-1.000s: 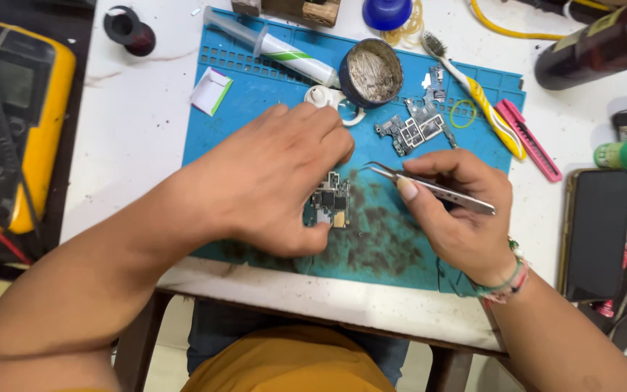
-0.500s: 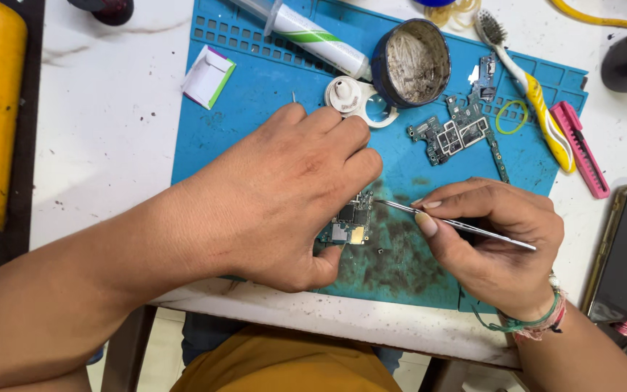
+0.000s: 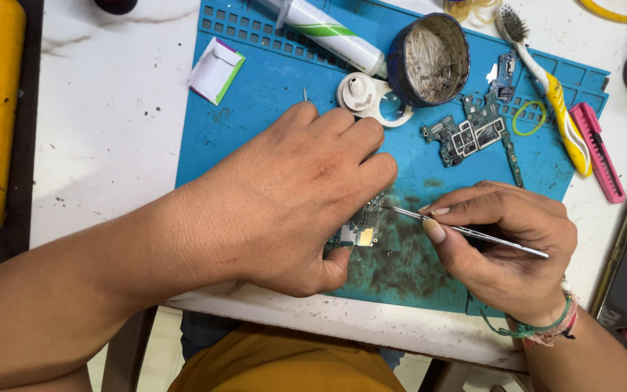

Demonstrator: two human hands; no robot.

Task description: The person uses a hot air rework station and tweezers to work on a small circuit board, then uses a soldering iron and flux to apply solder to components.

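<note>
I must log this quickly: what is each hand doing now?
Left hand: pressed flat on the circuit board, holding it on the mat.
Right hand: closed on the tweezers, tip at the board.

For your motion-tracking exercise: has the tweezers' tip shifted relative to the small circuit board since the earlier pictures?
No. The tweezers in the right hand keep their tip at the small circuit board, as before; only the camera view shifted.

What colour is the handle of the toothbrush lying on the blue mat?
The toothbrush's plastic handle is yellow and white, seen in the head view, at the blue mat's right side.
</note>
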